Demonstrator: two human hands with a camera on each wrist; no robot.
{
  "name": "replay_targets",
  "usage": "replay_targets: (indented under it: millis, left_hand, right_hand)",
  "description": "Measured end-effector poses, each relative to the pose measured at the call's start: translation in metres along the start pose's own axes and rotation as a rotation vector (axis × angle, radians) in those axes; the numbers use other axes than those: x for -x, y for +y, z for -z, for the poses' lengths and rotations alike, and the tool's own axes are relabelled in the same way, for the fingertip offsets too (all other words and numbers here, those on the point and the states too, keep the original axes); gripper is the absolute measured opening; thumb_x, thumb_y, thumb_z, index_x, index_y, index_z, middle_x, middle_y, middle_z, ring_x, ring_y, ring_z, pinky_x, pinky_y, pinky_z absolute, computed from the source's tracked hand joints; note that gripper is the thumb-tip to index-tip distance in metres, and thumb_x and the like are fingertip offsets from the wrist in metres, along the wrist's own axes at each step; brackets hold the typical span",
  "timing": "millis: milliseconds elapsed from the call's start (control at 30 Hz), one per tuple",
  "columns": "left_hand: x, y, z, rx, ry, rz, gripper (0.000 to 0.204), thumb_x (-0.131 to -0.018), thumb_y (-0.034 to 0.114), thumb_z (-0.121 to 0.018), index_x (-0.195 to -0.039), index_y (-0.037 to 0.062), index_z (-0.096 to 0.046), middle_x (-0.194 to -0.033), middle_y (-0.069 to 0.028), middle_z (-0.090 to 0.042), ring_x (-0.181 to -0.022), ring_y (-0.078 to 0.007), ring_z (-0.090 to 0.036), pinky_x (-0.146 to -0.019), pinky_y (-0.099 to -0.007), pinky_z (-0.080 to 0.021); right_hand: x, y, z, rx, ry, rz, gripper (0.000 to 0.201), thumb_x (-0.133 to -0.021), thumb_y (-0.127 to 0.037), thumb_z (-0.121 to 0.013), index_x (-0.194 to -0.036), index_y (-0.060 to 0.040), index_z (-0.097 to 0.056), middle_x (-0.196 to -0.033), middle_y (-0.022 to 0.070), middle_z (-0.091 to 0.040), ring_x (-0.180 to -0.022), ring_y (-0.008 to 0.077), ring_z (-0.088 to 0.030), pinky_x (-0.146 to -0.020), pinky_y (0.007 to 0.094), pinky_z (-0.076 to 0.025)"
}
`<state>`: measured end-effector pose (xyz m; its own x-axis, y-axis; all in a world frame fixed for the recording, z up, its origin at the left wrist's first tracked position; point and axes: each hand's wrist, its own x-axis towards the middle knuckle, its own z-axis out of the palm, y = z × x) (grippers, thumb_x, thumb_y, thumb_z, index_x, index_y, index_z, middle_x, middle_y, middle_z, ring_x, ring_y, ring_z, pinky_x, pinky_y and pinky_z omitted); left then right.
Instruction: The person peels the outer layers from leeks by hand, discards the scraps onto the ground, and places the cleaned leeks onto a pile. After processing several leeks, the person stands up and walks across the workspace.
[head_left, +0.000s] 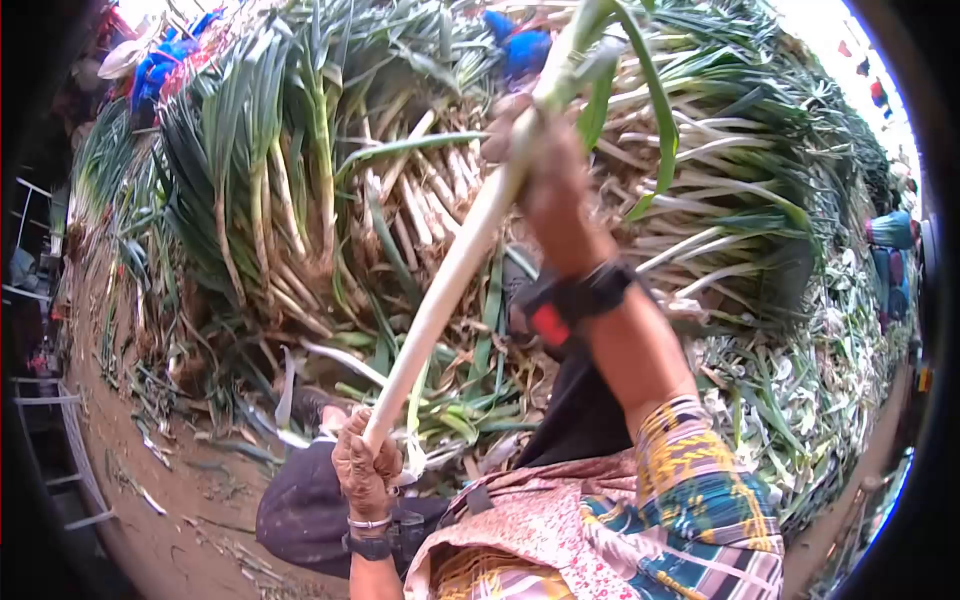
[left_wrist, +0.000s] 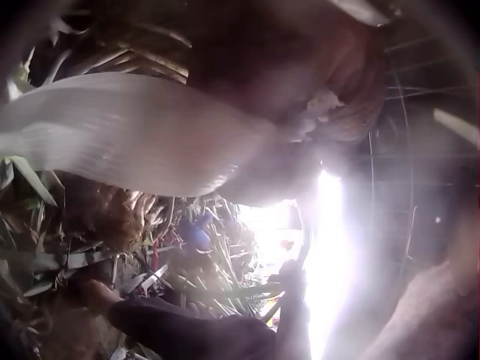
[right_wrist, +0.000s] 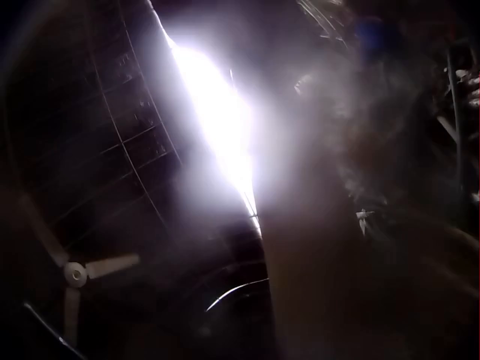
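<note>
Two hands support one leek (head_left: 448, 288) slantwise above the leek heap (head_left: 735, 170): the left hand (head_left: 362, 468) has its grip closed round the white base; the right hand (head_left: 548, 180), blurred, seems wrapped near the leaves. Probably stripping is underway, calling next for a steady base and controlled pull.

Leek pile (head_left: 735, 150) beyond hands, debris (head_left: 790, 400) right

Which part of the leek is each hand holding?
The left hand grips the white base end of the leek; the right hand holds it higher, near the green leaves.
</note>
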<state>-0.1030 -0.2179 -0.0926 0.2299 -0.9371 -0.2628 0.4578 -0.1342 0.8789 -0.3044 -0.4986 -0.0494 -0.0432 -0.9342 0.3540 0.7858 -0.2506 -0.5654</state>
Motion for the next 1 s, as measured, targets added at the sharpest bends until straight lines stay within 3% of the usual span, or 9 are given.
replay_targets:
  millis: [167, 400, 567, 667, 700, 800, 900, 967, 1000]
  left_hand:
    - [-0.026, 0.006, -0.058, 0.01, -0.022, -0.15, 0.058, -0.088, 0.053, -0.044, -0.118, 0.0024, -0.043, -0.051, 0.0045, -0.032, -0.038, -0.0036, -0.024, -0.035, -0.0206, -0.018]
    - [0.027, -0.032, 0.01, 0.111, 0.328, -0.005, 0.035, -0.093, 0.037, -0.047, -0.097, 0.0028, -0.051, -0.047, 0.0082, -0.025, -0.035, -0.003, -0.021, -0.033, -0.0208, -0.015]
    - [-0.014, -0.065, 0.017, -0.11, 0.279, 0.241, 0.032, -0.091, 0.035, -0.052, -0.08, 0.0048, -0.052, -0.05, 0.0066, -0.031, -0.039, -0.0027, -0.026, -0.034, -0.0201, -0.02]
    - [-0.052, -0.106, 0.031, -0.28, 0.098, 0.293, 0.022, -0.089, 0.025, -0.056, -0.093, 0.004, -0.056, -0.066, -0.0001, -0.053, -0.052, -0.0073, -0.047, -0.047, -0.0201, -0.041]
    - [-0.064, -0.116, 0.023, -0.331, 0.098, 0.319, 0.02, -0.088, 0.021, -0.058, -0.097, 0.0027, -0.057, -0.073, -0.0012, -0.055, -0.059, -0.0075, -0.05, -0.052, -0.0203, -0.042]
    - [-0.093, -0.124, -0.002, -0.579, -0.062, 0.297, 0.028, -0.085, 0.013, -0.06, -0.109, 0.0002, -0.055, -0.093, -0.0036, -0.059, -0.083, -0.0102, -0.057, -0.071, -0.0233, -0.047]
    - [-0.122, -0.133, -0.014, -0.481, -0.077, 0.381, 0.03, -0.085, 0.012, -0.06, -0.111, 0.0001, -0.054, -0.097, -0.0026, -0.059, -0.089, -0.0109, -0.056, -0.077, -0.0248, -0.046]
    - [-0.152, -0.133, -0.019, -0.524, -0.054, 0.372, 0.03, -0.084, 0.011, -0.06, -0.111, 0.0003, -0.054, -0.097, -0.0017, -0.058, -0.088, -0.0096, -0.054, -0.078, -0.0245, -0.046]
    - [-0.169, -0.131, -0.017, -0.58, -0.032, 0.326, 0.029, -0.083, 0.01, -0.06, -0.111, 0.0004, -0.054, -0.095, -0.001, -0.058, -0.086, -0.009, -0.053, -0.077, -0.0241, -0.046]
  right_hand:
    - [0.037, -0.001, -0.079, -0.208, 0.251, -0.44, 0.024, -0.089, -0.012, -0.052, -0.11, -0.0113, -0.041, -0.067, -0.0008, -0.038, -0.044, 0.008, -0.04, -0.032, 0.0224, -0.036]
    - [-0.041, -0.06, -0.04, 0.014, 0.18, -0.246, 0.017, -0.085, -0.012, -0.057, -0.095, -0.0082, -0.043, -0.063, -0.0023, -0.04, -0.044, 0.0051, -0.039, -0.033, 0.0194, -0.036]
    - [-0.087, -0.135, -0.019, 0.166, 0.156, -0.079, 0.015, -0.084, -0.008, -0.056, -0.095, -0.0061, -0.045, -0.065, -0.0015, -0.04, -0.046, 0.0051, -0.038, -0.035, 0.018, -0.034]
    - [-0.173, -0.216, 0.052, 0.456, -0.276, 0.02, 0.017, -0.086, -0.005, -0.048, -0.102, 0.0011, -0.05, -0.071, 0.0034, -0.046, -0.062, 0.0079, -0.046, -0.057, 0.023, -0.043]
    - [-0.223, -0.244, 0.067, 0.641, 0.017, 0.07, 0.024, -0.087, -0.004, -0.045, -0.111, 0.0016, -0.049, -0.075, 0.006, -0.05, -0.065, 0.0124, -0.049, -0.064, 0.0226, -0.044]
    - [-0.292, -0.317, 0.136, 1.337, 0.029, 0.037, 0.046, -0.094, -0.015, -0.035, -0.137, -0.01, -0.022, -0.126, 0.0213, -0.043, -0.101, 0.0296, -0.056, -0.086, 0.0347, -0.048]
    - [-0.295, -0.297, 0.203, 1.13, 0.31, -0.102, 0.053, -0.091, -0.031, -0.047, -0.137, -0.0106, -0.028, -0.119, 0.0098, -0.046, -0.107, 0.0218, -0.05, -0.092, 0.0378, -0.039]
    - [-0.203, -0.214, 0.205, 0.993, -0.089, -0.142, 0.047, -0.088, -0.036, -0.053, -0.125, -0.0084, -0.046, -0.109, 0.0024, -0.054, -0.094, 0.0146, -0.052, -0.085, 0.0339, -0.04]
    - [-0.163, -0.166, 0.173, 1.039, 0.117, -0.339, 0.047, -0.088, -0.033, -0.054, -0.125, -0.005, -0.045, -0.114, 0.003, -0.053, -0.095, 0.0139, -0.052, -0.083, 0.0335, -0.041]
